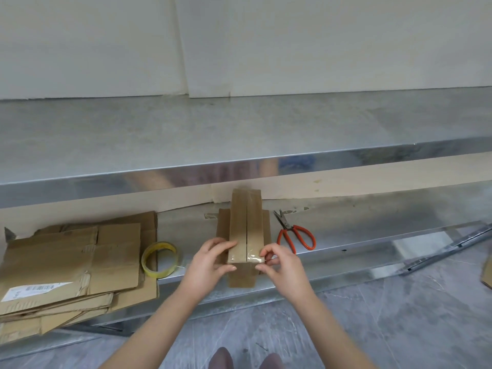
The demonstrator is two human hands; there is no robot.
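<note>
Two hands work the near end of a small cardboard box [246,230]. It stands on the lower shelf [346,235] of a steel rack, lengthwise away from the person, its two top flaps meeting along a centre seam. A strip of clear tape [246,258] shows glossy across the near edge of the flaps.

Step in hand, as judged: pressing the tape end down over the near edge. To do it well, the box should be braced against sliding and the flaps held level with the seam closed. The tape should be smoothed from the seam outward and down the end face so that no crease or bubble is left — the loose corner last.

Left hand [210,259]: fingers [226,245] curled narrowly over the top left corner, thumb on the end face below; it holds the box. Right hand [282,265]: fingers [266,253] nearly closed, thumb and forefinger pinching the tape at the top right corner. Whether the tape is fully stuck there cannot be told.

Nearby on the shelf: a tape roll [159,259] just left of the left hand, red-handled scissors [295,235] just right of the box, and a stack of flattened cartons [74,267] further left.
</note>
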